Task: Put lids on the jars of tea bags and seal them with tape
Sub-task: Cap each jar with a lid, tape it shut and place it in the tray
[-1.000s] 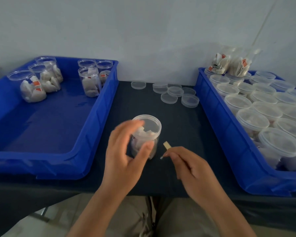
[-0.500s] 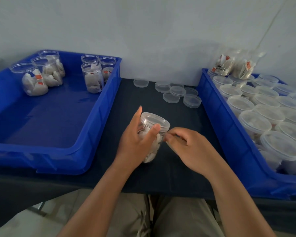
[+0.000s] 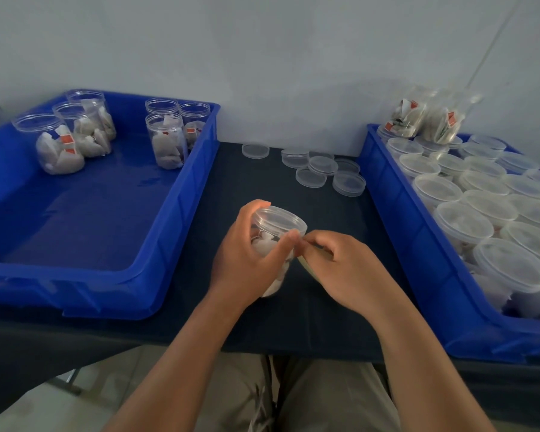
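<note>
The sealing step is in hand. A clear jar of tea bags (image 3: 276,280) is at the centre of the dark bench (image 3: 256,182), tipped so that its lid (image 3: 278,219) leans toward 1 o'clock. I cannot tell whether its base touches the bench or is lifted just off it. The lid is already on.

The left hand (image 3: 247,263) has its grip clamped round the jar's body, with the fingers curled over the far side and the thumb lying up the near side to the lid's rim. The right hand (image 3: 349,269), just at 3 o'clock of the jar, has its grip closed on a pale strip of tape (image 3: 307,266). The strip's upper end meets the jar at the lid's edge, right beside the left thumb, and the rest trails toward 5 o'clock. Whether that end has stuck yet is too small to tell.

The next move, as I judge it, calls for pressing the strip across the seam between lid and jar and smoothing it down while the left hand steadies the jar. A strip this thin could easily fold on itself or cling to a fingertip.

At 10 o'clock a blue crate (image 3: 169,244) holds a few unlidded jars (image 3: 166,140). Loose lids (image 3: 321,165) lie at 12 to 1 o'clock. The right-hand crate (image 3: 396,238) at 3 o'clock is packed with lidded jars (image 3: 462,222) — so several jars remain to do.
</note>
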